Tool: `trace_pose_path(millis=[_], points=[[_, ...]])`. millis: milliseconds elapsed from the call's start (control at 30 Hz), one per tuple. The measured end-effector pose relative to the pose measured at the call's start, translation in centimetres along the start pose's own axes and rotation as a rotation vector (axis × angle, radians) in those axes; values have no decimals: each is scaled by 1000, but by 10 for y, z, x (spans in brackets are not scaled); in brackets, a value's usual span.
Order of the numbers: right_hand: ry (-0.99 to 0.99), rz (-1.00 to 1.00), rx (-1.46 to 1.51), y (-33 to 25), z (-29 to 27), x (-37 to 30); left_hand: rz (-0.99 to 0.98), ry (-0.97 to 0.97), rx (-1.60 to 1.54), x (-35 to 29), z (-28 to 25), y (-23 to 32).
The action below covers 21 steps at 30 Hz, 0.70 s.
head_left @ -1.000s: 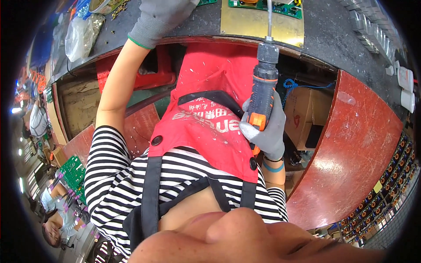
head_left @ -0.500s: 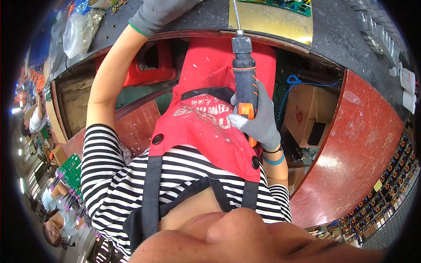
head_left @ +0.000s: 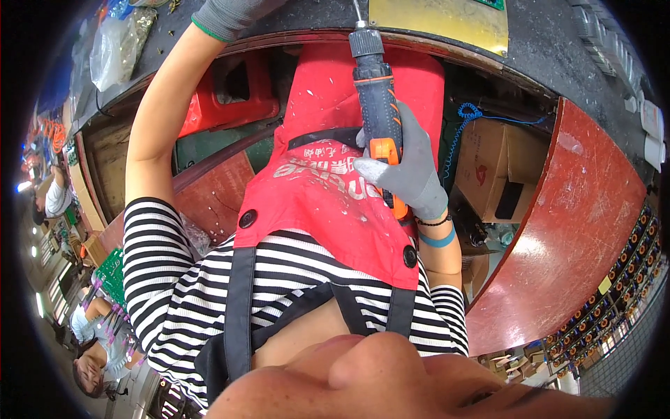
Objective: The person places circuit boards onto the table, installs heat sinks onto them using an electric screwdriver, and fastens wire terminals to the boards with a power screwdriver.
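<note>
My right hand [head_left: 419,167], in a grey coated glove, is closed around the grip of a black and orange electric screwdriver [head_left: 378,105]. Its long thin bit points away from me over the bench edge and runs out at the top of the picture. Just right of the bit lies a yellow metal plate [head_left: 440,24] on the dark bench. A sliver of green circuit board [head_left: 497,3] shows beyond it. My left hand [head_left: 234,15], also gloved in grey, is over the bench at the top edge, where its fingers are cut off from view.
Clear plastic bags [head_left: 115,52] lie at the bench's left, and metal racks [head_left: 600,38] at its right. Under the bench are a red plastic stool [head_left: 230,105], a cardboard box [head_left: 492,167] and a coiled blue hose [head_left: 450,150]. Other people sit far left.
The screwdriver has swung so its front end lies further left. In the picture, the plate and circuit board sit higher, and my left hand has shifted up and left.
</note>
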State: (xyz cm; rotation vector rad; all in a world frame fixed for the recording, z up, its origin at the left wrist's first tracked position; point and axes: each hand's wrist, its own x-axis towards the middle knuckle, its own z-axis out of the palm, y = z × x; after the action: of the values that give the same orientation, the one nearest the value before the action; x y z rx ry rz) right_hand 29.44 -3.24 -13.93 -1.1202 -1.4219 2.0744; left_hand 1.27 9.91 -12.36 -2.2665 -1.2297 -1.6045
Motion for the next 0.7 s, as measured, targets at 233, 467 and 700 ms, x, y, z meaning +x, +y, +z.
trace_pose_path(millis=[233, 467, 700], points=[[43, -93, -89, -2, 4, 6, 15, -58, -8, 4, -3, -1], [34, -59, -43, -3, 6, 6, -22, -46, -47, 7, -4, 2], [33, -67, 29, -5, 10, 5, 16, -39, -38, 5, -1, -2]])
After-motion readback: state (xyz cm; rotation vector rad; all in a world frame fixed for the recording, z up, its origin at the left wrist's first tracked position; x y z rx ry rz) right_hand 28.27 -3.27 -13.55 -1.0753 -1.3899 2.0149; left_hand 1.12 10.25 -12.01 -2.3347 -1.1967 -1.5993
